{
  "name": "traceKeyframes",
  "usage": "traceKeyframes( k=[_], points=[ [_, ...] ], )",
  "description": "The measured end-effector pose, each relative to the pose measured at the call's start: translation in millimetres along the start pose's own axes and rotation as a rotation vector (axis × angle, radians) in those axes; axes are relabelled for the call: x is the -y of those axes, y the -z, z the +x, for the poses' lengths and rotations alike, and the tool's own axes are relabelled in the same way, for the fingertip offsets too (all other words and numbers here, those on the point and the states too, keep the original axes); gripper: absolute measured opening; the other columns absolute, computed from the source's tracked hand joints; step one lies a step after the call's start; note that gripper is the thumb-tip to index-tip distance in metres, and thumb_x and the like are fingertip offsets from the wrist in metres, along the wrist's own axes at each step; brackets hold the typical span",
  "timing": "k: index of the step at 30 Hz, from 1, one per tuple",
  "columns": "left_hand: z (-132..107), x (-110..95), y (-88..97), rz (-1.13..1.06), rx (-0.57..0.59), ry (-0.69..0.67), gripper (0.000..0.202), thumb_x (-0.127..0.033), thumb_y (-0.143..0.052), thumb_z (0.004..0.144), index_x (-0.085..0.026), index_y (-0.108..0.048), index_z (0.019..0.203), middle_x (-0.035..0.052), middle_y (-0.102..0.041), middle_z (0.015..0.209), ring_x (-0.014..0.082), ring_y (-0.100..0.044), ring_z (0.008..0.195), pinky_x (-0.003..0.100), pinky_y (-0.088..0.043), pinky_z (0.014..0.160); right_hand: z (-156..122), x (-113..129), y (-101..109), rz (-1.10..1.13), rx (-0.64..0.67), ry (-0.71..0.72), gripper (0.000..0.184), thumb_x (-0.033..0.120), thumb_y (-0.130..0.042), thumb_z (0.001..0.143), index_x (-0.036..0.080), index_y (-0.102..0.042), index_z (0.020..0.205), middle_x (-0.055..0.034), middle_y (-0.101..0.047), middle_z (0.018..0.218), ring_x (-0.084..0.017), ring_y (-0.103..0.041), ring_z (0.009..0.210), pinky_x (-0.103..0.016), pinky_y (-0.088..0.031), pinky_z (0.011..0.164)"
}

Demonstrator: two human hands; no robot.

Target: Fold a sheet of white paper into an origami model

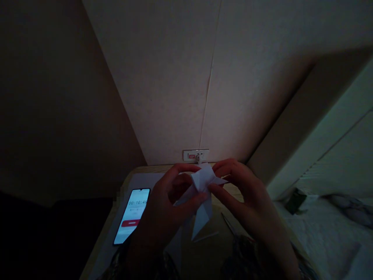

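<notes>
Both hands hold a folded piece of white paper (204,212) above a small wooden table. My left hand (171,210) grips it from the left, thumb pressed on the front and fingers behind. On the right side, my right hand (243,194) pinches the folds between thumb and fingers, near a pointed flap that sticks out to the right. Another long point of the paper hangs downward. Part of the paper is hidden behind the fingers. Below the right hand lies a pair of scissors (229,223), its handles dim, beside a thin white strip (206,236).
A lit phone (132,214) showing a timer lies on a white sheet (147,179) at the table's left. A wall socket (196,155) with a plug is just behind the table. Wall stands behind; at right is a pale surface with a dark green item (295,201).
</notes>
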State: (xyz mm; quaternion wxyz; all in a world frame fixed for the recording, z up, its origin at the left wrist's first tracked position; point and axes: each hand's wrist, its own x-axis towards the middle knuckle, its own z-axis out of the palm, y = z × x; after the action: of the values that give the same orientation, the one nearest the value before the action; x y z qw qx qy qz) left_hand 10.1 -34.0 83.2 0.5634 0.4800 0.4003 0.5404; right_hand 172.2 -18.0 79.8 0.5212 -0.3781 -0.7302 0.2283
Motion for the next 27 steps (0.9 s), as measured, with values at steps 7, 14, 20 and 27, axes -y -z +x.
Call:
traceKeyframes(
  k=[7, 14, 20, 27],
  points=[
    [2.3, 6.4, -0.8, -0.007, -0.016, -0.045, 0.024, -0.014, -0.079, 0.074, -0.024, -0.067, 0.093, -0.0047, -0.080, 0.084, 0.0118, -0.075, 0.083, 0.015, -0.054, 0.069, -0.7, -2.4, 0.4, 0.163, 0.003, -0.083, 0.012, 0.016, -0.073, 0.080, 0.024, -0.065, 0.076, 0.0010, -0.068, 0.083, -0.015, -0.064, 0.081, -0.024, -0.053, 0.067],
    [-0.4, 2.3, -4.0, 0.028, -0.069, -0.060, 0.026, -0.008, -0.076, 0.072, -0.024, -0.068, 0.090, -0.0075, -0.075, 0.072, 0.0113, -0.075, 0.079, 0.014, -0.053, 0.063, -2.5, -3.9, -0.5, 0.213, 0.004, -0.126, 0.013, 0.016, -0.074, 0.079, 0.024, -0.065, 0.077, 0.0037, -0.067, 0.078, -0.014, -0.064, 0.076, -0.023, -0.052, 0.067],
    [-1.3, 1.3, -7.6, 0.085, -0.125, -0.131, 0.024, -0.008, -0.074, 0.073, -0.024, -0.067, 0.089, -0.0088, -0.077, 0.073, 0.0079, -0.073, 0.071, 0.012, -0.052, 0.062, -3.1, 2.1, -1.3, 0.114, -0.027, -0.082, 0.010, 0.017, -0.074, 0.079, 0.022, -0.066, 0.082, 0.0032, -0.068, 0.081, -0.012, -0.064, 0.078, -0.022, -0.051, 0.067],
    [-1.3, 3.8, -7.5, 0.114, -0.145, -0.126, 0.025, -0.008, -0.072, 0.073, -0.026, -0.067, 0.090, -0.0096, -0.077, 0.080, 0.0073, -0.073, 0.077, 0.011, -0.053, 0.067, -4.6, 2.0, -1.6, 0.041, -0.069, -0.097, 0.011, 0.019, -0.066, 0.086, 0.022, -0.062, 0.076, 0.0035, -0.064, 0.075, -0.012, -0.060, 0.072, -0.024, -0.048, 0.066]
  ],
)
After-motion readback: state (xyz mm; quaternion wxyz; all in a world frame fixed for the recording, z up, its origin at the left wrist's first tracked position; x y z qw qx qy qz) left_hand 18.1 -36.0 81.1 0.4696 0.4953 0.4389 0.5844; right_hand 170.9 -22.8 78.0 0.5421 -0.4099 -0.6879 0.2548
